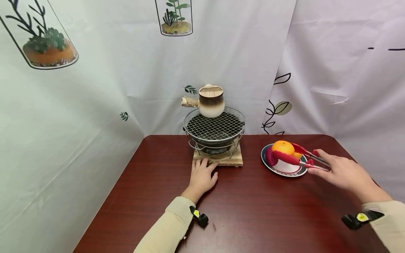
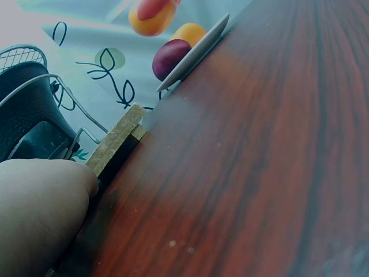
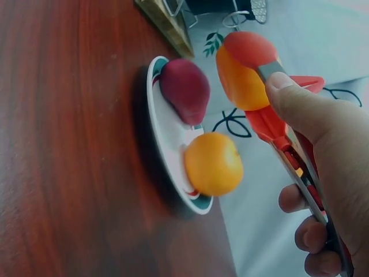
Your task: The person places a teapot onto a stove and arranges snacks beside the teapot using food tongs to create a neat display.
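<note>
My right hand (image 1: 345,172) grips metal tongs (image 1: 286,158) with red tips. Between those tips an orange (image 3: 239,83) is pinched, raised above a white plate (image 1: 284,168) with a dark green rim. On the plate lie a dark red-purple fruit (image 3: 184,89), its kind unclear, and a second orange (image 3: 213,164). My left hand (image 1: 202,177) has its fingers spread and rests them at the front left edge of a wooden board (image 1: 234,160). That board carries a round tabletop grill (image 1: 216,128) with a wire mesh top.
A small brown-and-cream pot (image 1: 211,107) with a wooden lid and side handle sits on the grill's mesh. The dark red wooden table (image 1: 253,207) ends at a printed white cloth backdrop (image 1: 152,70) behind and on both sides.
</note>
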`<state>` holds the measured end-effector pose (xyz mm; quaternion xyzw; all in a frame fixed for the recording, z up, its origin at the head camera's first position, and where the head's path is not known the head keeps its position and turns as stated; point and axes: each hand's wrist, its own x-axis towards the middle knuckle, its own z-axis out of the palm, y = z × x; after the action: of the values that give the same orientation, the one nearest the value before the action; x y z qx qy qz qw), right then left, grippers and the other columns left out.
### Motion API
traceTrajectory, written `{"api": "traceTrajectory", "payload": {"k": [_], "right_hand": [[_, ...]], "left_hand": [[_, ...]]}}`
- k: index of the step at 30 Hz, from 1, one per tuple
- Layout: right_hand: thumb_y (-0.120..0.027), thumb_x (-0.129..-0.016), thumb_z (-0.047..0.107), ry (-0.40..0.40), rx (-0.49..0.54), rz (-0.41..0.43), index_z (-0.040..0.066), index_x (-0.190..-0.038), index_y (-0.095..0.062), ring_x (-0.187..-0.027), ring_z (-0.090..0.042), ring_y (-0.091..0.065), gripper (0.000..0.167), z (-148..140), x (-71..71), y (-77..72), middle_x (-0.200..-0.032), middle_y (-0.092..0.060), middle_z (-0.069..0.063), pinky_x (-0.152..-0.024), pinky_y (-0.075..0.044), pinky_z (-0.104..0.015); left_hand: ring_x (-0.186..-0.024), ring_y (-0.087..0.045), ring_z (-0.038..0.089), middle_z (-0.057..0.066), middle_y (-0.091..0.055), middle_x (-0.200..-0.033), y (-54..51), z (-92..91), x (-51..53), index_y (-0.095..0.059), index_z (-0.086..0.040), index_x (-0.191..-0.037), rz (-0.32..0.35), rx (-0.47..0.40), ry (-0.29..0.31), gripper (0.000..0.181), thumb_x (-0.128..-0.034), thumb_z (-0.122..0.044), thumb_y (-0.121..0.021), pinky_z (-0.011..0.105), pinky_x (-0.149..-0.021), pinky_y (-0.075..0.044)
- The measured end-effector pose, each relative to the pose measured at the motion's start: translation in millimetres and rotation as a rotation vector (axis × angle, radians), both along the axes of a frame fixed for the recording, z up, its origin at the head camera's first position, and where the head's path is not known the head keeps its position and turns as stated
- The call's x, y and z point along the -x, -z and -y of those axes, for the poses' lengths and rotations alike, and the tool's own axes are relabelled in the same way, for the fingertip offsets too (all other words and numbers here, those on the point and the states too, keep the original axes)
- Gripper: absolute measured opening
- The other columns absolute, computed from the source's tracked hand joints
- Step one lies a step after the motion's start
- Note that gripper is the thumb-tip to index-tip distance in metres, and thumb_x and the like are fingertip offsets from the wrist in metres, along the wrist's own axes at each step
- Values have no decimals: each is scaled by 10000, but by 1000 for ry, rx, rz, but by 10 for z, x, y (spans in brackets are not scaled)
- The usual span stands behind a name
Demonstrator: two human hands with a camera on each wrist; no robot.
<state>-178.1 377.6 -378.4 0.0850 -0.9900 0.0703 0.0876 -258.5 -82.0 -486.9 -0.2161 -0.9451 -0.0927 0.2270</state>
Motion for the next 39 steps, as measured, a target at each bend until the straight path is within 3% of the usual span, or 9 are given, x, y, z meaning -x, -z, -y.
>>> {"api": "traceTrajectory", "payload": {"k": [18, 27, 39], "right_hand": [[-647, -866, 668, -29, -25, -13, -24, -1470, -440, -1060, -522, -597, 941, 161, 203, -168, -1288, -574, -352, -773, -479, -697], [-658, -863, 658, -40, -20, -55, -3, -1452, -468, -1007, -507, -627, 906, 193, 248, -209, -1232, -614, -332, -772, -476, -691], [-671, -859, 650, -45, -23, -56, -13, -1480, -444, -1006, -519, -624, 936, 248, 342, -348, -1251, -616, -315, -777, -474, -689]], "left_hand": [[-1198, -497, 364, 89, -557, -1321, -12, -7, -13, -667, -325, -1328, 8, 29, -7, 408, -921, -365, -652, 615, -1066, -347], [-1172, -511, 355, 84, -570, -1297, -28, -8, -11, -678, -321, -1312, -28, 24, 5, 410, -905, -363, -664, 606, -1046, -366], [-1195, -503, 356, 90, -564, -1310, -15, 2, -2, -668, -321, -1327, -4, 29, -9, 419, -909, -353, -661, 606, -1058, -356]]}}
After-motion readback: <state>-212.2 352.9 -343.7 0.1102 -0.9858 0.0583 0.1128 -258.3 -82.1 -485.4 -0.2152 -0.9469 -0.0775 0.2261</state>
